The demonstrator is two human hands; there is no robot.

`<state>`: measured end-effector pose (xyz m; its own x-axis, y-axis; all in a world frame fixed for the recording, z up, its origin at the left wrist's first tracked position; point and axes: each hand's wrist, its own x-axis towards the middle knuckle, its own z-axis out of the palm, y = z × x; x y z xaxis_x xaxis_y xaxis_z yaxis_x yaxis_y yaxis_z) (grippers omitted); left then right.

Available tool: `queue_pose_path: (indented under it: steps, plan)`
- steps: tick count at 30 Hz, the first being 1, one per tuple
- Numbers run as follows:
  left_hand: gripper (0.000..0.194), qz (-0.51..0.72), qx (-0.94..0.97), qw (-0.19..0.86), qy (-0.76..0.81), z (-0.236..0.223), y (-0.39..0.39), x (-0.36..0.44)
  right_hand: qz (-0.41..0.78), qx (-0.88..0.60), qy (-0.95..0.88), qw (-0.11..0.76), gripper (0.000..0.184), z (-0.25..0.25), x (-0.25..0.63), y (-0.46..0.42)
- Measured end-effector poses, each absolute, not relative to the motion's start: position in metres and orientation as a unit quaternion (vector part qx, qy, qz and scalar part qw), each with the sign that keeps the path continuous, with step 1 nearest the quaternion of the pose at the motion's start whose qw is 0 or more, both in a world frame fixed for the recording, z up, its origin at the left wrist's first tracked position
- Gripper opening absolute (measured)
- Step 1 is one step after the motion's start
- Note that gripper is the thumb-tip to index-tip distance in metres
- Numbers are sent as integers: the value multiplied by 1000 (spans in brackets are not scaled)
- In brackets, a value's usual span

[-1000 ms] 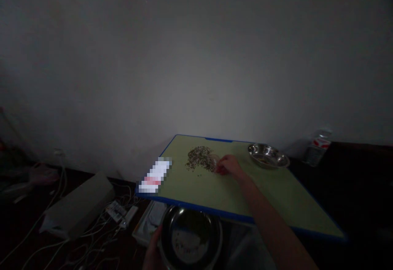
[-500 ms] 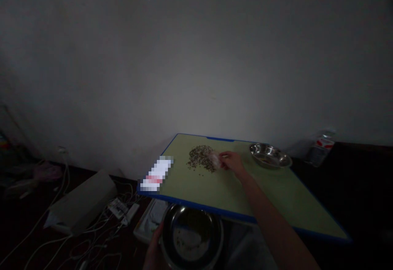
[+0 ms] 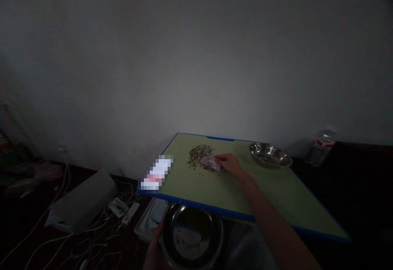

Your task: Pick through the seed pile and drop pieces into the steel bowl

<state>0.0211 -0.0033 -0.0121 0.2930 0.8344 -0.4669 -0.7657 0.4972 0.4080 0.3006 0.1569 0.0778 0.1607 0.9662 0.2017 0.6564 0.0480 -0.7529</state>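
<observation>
My right hand (image 3: 229,164) is closed on a crumpled piece of clear plastic (image 3: 211,162), maybe a small bag, which rests against the right side of a pile of small dark grains (image 3: 198,155). The pile lies spread on a pale green board (image 3: 184,186) with a blue rim. Below the board's front edge, my left hand (image 3: 156,241) grips the left side of a shiny metal bowl (image 3: 192,241); a few small bits show inside it. Most of the left hand's fingers are hidden by the bowl.
A second metal bowl (image 3: 270,155) stands at the board's back right. A blurred-out white thing (image 3: 157,174) lies at its left edge. A clear plastic bottle (image 3: 321,147) is beyond the right side. On the floor at left are a pale box (image 3: 82,200), cables and a power strip (image 3: 118,208).
My right hand has turned slightly and the plastic has shifted left and down over the grains. A few grains now lie nearer the hand. My left hand and its bowl stay put.
</observation>
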Motion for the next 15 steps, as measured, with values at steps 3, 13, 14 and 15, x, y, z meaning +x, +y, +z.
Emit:
queue_pose_path:
  steps: [3, 13, 14, 15]
  plan:
    - [67, 498, 54, 792, 349, -8, -3, 22, 197, -651, -623, 385, 28, 77, 300, 157]
    - [50, 479, 83, 799, 354, 3, -5, 23, 241, -628, -631, 387, 27, 75, 298, 157]
    - [50, 477, 75, 806, 341, 2, -5, 22, 247, -626, -631, 385, 27, 75, 297, 157]
    - [50, 477, 63, 812, 332, 0, -4, 21, 254, -624, -633, 382, 27, 75, 297, 157]
